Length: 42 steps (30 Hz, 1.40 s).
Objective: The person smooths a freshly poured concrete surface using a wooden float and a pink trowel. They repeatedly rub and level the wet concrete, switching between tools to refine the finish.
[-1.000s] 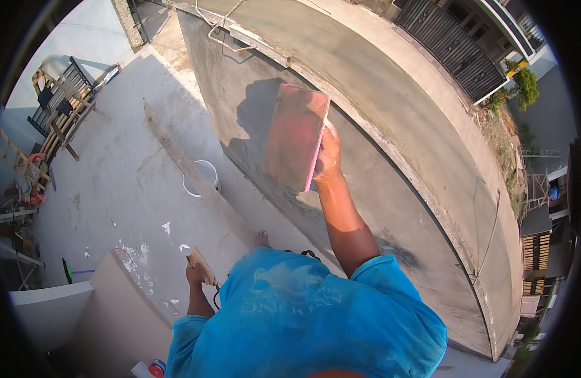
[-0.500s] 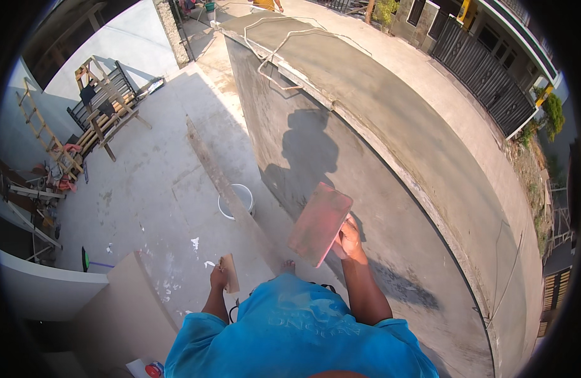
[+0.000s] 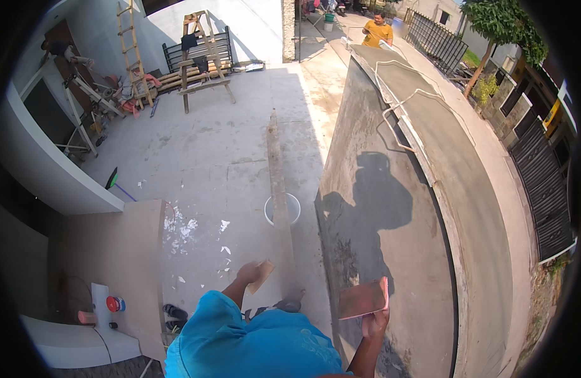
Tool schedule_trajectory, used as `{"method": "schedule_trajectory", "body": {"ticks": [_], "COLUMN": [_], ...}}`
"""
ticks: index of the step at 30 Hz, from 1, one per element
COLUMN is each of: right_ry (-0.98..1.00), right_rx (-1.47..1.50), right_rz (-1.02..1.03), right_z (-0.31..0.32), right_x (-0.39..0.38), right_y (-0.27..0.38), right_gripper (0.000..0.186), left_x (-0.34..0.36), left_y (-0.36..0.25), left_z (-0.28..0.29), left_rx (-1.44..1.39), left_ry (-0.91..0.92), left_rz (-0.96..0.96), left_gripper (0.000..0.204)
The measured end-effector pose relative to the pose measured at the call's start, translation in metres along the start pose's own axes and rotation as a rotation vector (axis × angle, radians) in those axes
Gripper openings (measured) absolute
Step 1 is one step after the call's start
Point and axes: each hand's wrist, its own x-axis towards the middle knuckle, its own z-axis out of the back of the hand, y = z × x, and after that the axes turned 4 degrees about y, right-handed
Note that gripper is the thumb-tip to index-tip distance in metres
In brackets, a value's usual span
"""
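Note:
In my right hand (image 3: 375,323) is a flat, reddish rectangular plastering float (image 3: 361,300), gripped at its right end. It is beside the grey plastered wall (image 3: 422,246); I cannot tell whether it touches. My left hand (image 3: 246,273) is closed on a small tan rectangular board (image 3: 262,276), held out over the floor. A white bucket (image 3: 293,211) stands ahead between the hands, with a long wooden plank (image 3: 277,160) across it. My shadow falls on the wall.
White flakes (image 3: 184,228) lie on the concrete floor at left, near a green broom (image 3: 112,179). Farther off are a wooden trestle (image 3: 205,82) and a bamboo ladder (image 3: 133,53). Bent white cable (image 3: 391,110) lies over the wall top. A person in yellow (image 3: 377,33) stands beyond the wall.
The view has swung left and up, bringing the person in yellow fully into sight. The float has turned flatter and sits lower in the picture. Both hands keep their hold.

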Motion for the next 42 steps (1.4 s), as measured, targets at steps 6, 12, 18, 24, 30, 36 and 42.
{"method": "schedule_trajectory", "body": {"ticks": [6,12,18,24,30,36,42], "right_ry": [-0.012,0.03,-0.033,-0.061,-0.116,-0.087,-0.388], "right_rx": [0.033,-0.075,0.029,0.045,0.02,-0.034,-0.055], "right_rz": [-0.047,-0.048,-0.094,-0.038,0.059,0.243,0.263], "right_z": [0.054,0.091,0.134,0.172,0.175,0.185,0.176], "right_x": [-0.034,-0.07,-0.123,-0.17,-0.197,-0.259,-0.35], "right_y": [-0.019,-0.018,-0.029,-0.03,-0.001,0.023,0.031], "right_gripper": [0.045,0.04,0.045,0.054,0.057,0.054,0.056], "left_x": [-0.023,-0.089,-0.176,-0.18,-0.165,-0.138,-0.216], "left_y": [-0.017,0.016,0.008,0.018,-0.065,-0.163,-0.316], "left_z": [-0.002,-0.05,-0.058,-0.064,-0.066,-0.102,-0.146], "left_rx": [-0.099,0.031,0.062,0.15,0.201,0.245,0.387], "left_ry": [-0.079,-0.033,-0.064,-0.122,-0.126,0.131,0.368], "left_rz": [0.06,0.162,0.298,0.185,-0.059,-0.998,-1.46], "left_gripper": [0.035,0.037,0.039,0.038,0.037,0.024,0.021]}}
